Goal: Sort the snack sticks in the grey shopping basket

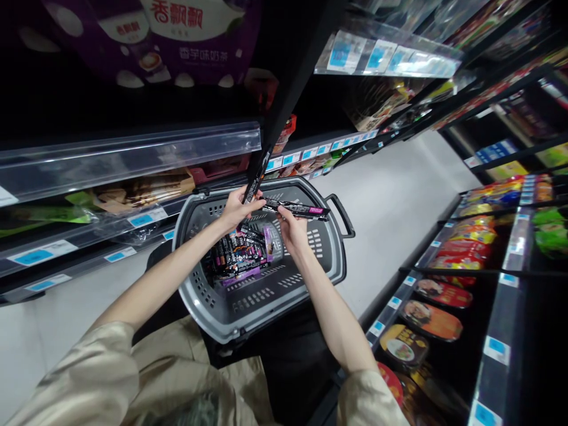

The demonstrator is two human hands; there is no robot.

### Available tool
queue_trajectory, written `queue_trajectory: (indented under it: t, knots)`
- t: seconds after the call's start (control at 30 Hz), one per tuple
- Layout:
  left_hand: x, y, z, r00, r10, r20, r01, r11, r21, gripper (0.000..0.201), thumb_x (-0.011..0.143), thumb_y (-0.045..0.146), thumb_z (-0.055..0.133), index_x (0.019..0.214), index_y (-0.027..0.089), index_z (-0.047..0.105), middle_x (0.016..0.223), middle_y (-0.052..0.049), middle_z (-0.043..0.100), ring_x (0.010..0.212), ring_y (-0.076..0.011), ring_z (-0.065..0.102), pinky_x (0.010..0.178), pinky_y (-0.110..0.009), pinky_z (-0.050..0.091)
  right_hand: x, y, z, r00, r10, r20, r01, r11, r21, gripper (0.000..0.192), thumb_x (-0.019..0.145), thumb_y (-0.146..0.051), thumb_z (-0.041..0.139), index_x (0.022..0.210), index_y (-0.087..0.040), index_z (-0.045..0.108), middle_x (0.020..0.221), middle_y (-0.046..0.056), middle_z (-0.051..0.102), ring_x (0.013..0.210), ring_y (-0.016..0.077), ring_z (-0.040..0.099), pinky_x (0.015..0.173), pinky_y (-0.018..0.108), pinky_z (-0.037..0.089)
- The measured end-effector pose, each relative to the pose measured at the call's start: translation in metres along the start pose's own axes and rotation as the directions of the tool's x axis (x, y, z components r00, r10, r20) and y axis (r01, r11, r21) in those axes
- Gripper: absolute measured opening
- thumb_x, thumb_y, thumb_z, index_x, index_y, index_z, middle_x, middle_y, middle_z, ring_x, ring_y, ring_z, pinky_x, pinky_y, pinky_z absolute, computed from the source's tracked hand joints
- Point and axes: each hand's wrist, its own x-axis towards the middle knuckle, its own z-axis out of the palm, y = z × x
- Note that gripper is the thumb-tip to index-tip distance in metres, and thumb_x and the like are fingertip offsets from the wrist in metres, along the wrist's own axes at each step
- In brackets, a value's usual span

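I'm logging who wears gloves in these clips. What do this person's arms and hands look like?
No gloves: the left hand and right hand are bare, with no rings or watch visible. Forearms are uncovered; loose beige sleeves end around the elbows.

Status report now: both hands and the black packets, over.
Left hand and right hand each grip a black packet strip. Held over grey basket. More packets inside. Nothing between.

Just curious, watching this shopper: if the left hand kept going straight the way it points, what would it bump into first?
Probably the black shelf upright: the left hand points up along the dark packet strip towards it, though depth is unclear.
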Motion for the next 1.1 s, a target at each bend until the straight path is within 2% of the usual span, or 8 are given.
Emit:
queue_trajectory:
  t: [0.17, 0.3, 0.47, 0.57, 0.77, 0.9, 1.1]
  knots:
    - [-0.001, 0.002, 0.001, 1.000, 0.013, -0.017, -0.014, 1.000, -0.007, 0.044, 0.061, 0.044, 0.090, 0.089, 0.017, 0.068, 0.068, 0.004, 0.056, 0.044, -0.0035, 0.039, 0.035, -0.018, 0.028, -0.001, 0.000, -0.002, 0.999, -0.016, 0.034, 0.017, 0.999, -0.032, 0.038, 0.061, -0.021, 0.092, 0.084, -0.023, 0.061, 0.080, -0.005, 0.068, 0.078, 0.0145, 0.066, 0.086, 0.031, 0.056]
    - [-0.002, 0.002, 0.001, 0.999, 0.033, -0.034, -0.034, 0.999, -0.018, 0.042, 0.062, 0.042, 0.089, 0.089, 0.017, 0.069, 0.071, 0.003, 0.059, 0.044, -0.0032, 0.039, 0.034, -0.017, 0.028, -0.001, -0.002, -0.005, 0.997, -0.071, 0.020, 0.073, 0.993, -0.093, 0.043, 0.056, -0.021, 0.094, 0.084, -0.022, 0.062, 0.079, -0.007, 0.065, 0.077, 0.0131, 0.063, 0.085, 0.029, 0.055]
    - [-0.001, 0.001, -0.001, 0.997, 0.069, -0.036, -0.069, 0.998, -0.010, 0.042, 0.060, 0.040, 0.090, 0.089, 0.017, 0.069, 0.080, 0.000, 0.064, 0.047, -0.0040, 0.041, 0.033, -0.017, 0.030, -0.001, -0.004, -0.005, 0.997, -0.055, 0.062, 0.061, 0.994, -0.090, 0.043, 0.056, -0.024, 0.094, 0.087, -0.022, 0.064, 0.079, -0.006, 0.066, 0.076, 0.0131, 0.063, 0.086, 0.029, 0.054]
    - [0.000, 0.001, -0.001, 0.995, 0.094, -0.040, -0.093, 0.996, 0.015, 0.043, 0.058, 0.040, 0.091, 0.087, 0.017, 0.069, 0.082, 0.000, 0.066, 0.049, -0.0046, 0.043, 0.035, -0.017, 0.032, 0.000, -0.004, -0.004, 0.996, -0.037, 0.076, 0.042, 0.997, -0.072, 0.040, 0.056, -0.025, 0.093, 0.084, -0.022, 0.065, 0.080, -0.004, 0.068, 0.076, 0.0143, 0.064, 0.082, 0.030, 0.055]
    - [-0.001, 0.002, -0.001, 0.995, 0.071, -0.073, -0.070, 0.997, 0.027, 0.042, 0.058, 0.041, 0.092, 0.084, 0.018, 0.067, 0.068, 0.004, 0.058, 0.045, -0.0049, 0.042, 0.034, -0.017, 0.031, 0.007, -0.001, -0.007, 0.997, 0.062, 0.037, -0.063, 0.998, 0.023, 0.024, 0.067, -0.030, 0.084, 0.070, -0.022, 0.061, 0.075, -0.002, 0.068, 0.067, 0.0145, 0.061, 0.067, 0.029, 0.054]
    - [0.000, 0.004, 0.000, 0.995, 0.064, -0.070, -0.066, 0.998, -0.021, 0.042, 0.058, 0.041, 0.091, 0.084, 0.018, 0.067, 0.067, 0.004, 0.057, 0.043, -0.0035, 0.039, 0.034, -0.017, 0.029, 0.010, 0.000, -0.009, 0.998, 0.055, 0.009, -0.055, 0.998, -0.001, 0.020, 0.069, -0.030, 0.081, 0.072, -0.021, 0.063, 0.074, -0.002, 0.068, 0.067, 0.0147, 0.061, 0.068, 0.030, 0.054]
    - [-0.001, 0.006, 0.003, 0.995, 0.054, -0.084, -0.061, 0.995, -0.083, 0.044, 0.060, 0.040, 0.089, 0.092, 0.018, 0.069, 0.082, 0.001, 0.064, 0.044, -0.0021, 0.041, 0.035, -0.019, 0.025, 0.009, -0.001, -0.006, 1.000, 0.013, 0.002, -0.013, 1.000, 0.004, 0.021, 0.067, -0.029, 0.084, 0.073, -0.021, 0.066, 0.073, -0.003, 0.068, 0.066, 0.0140, 0.060, 0.066, 0.029, 0.054]
